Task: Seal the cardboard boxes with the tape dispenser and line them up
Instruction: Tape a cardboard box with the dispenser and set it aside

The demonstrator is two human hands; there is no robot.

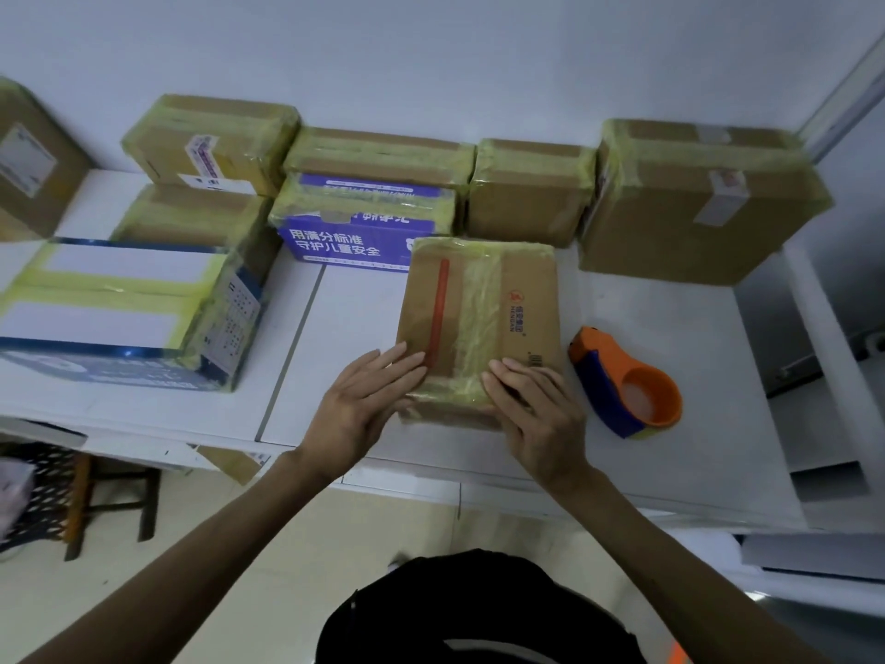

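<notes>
A brown cardboard box (479, 309) with a red strip and yellowish tape down its top lies in the middle of the white table (354, 328). My left hand (364, 404) lies flat with straight fingers on the box's near left corner. My right hand (536, 414) presses flat on its near right corner, over the taped edge. The orange and blue tape dispenser (627, 383) lies on the table just right of the box, apart from both hands.
Several taped boxes stand along the wall behind: a large brown box (704, 203) at the right, a purple printed box (359, 232) in the middle, a blue and white box (124, 309) at the left. The table's front edge runs under my wrists; a stool (110, 496) stands below left.
</notes>
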